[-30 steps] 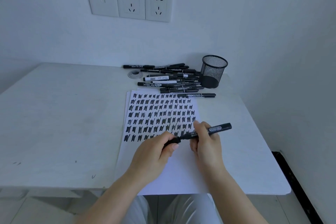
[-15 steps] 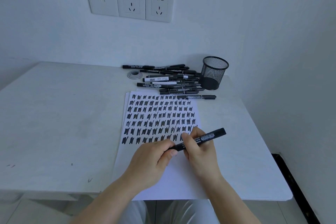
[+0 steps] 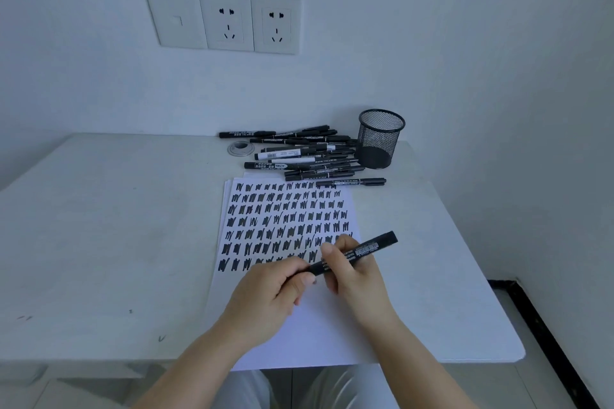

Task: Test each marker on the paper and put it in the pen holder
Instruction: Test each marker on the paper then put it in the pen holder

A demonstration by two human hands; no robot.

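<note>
You are gripping the marker [image 3: 357, 253], light, stiff and smooth, mid-barrel in your right hand [image 3: 357, 279] while your left hand [image 3: 270, 300] is pinching its cap end.

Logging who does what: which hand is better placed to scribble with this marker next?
Probably the right hand: it grips the marker mid-barrel over the paper, while the left hand only holds its lower end.

print on the marker [image 3: 357, 252] labels is too blurred.
</note>
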